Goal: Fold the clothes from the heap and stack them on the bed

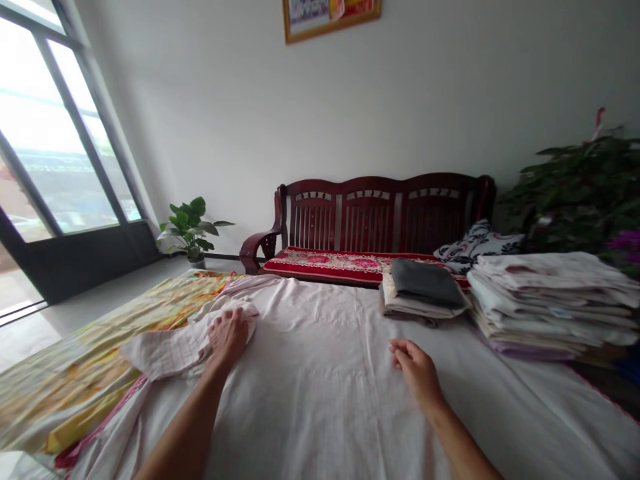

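The left hand (229, 333) hides part of the striped cloth (167, 353), which is on the left side of the white sheet (310, 407). Its palm faces down and its fingers bend, but I can't tell if its grip pinches the cloth. The right hand (417, 367) is near the small pile (425, 287), fingers curled, its grip narrow; I can't tell if it's all closed. The top cuts off the picture (333, 30).

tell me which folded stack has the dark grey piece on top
The shorter stack, nearer the right hand; the taller stack to its right is topped by a pale piece instead.
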{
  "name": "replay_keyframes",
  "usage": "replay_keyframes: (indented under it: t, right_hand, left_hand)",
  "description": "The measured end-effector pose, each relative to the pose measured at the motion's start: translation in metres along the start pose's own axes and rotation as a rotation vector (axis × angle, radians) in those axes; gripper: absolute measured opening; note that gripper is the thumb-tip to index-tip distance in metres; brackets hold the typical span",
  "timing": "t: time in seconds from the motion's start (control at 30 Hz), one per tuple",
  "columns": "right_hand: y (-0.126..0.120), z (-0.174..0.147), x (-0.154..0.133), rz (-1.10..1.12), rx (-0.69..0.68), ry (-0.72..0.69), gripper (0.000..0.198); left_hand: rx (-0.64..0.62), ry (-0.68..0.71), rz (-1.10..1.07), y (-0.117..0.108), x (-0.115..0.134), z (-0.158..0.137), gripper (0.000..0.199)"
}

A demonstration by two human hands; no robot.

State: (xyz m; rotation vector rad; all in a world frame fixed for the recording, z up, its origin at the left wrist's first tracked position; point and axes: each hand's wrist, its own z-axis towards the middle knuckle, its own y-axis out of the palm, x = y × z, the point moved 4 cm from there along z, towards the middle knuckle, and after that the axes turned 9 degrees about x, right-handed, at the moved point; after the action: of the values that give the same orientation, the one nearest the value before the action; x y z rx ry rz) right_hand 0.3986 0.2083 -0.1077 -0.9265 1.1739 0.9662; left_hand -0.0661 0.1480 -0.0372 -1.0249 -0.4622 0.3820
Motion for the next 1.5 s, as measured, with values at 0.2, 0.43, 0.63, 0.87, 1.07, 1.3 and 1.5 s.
replay_keyframes:
  t: [0.2,0.43,0.63,0.87,1.07,1.3,1.5]
  right_hand:
    - [0.001,0.000,0.001,-0.005,-0.003,-0.015,0.036]
    - [0.002,-0.004,-0.007,0.004,0.012,-0.010,0.035]
    - [0.000,-0.004,-0.007,0.006,0.029,-0.012,0.035]
    - [-0.001,-0.001,-0.004,-0.009,0.029,-0.035,0.038]
    - [0.003,0.002,0.004,-0.071,-0.024,-0.057,0.039]
    - [0.003,0.004,0.009,-0.091,-0.044,-0.077,0.037]
    - [0.002,0.004,0.006,-0.066,-0.011,-0.049,0.038]
  left_hand:
    - [0.042,-0.170,-0.145,-0.012,-0.022,0.026,0.040]
    - [0.633,-0.107,-0.584,-0.084,0.023,0.039,0.023]
    - [0.141,0.301,-1.178,-0.079,0.127,-0.021,0.038]
    - [-0.165,0.583,-0.797,-0.016,0.133,-0.077,0.030]
    - [-0.078,0.419,-0.265,-0.004,0.084,-0.061,0.047]
    - [-0.147,0.314,-0.186,0.004,0.071,-0.052,0.024]
    - [0.060,0.292,-0.614,-0.032,0.123,-0.053,0.030]
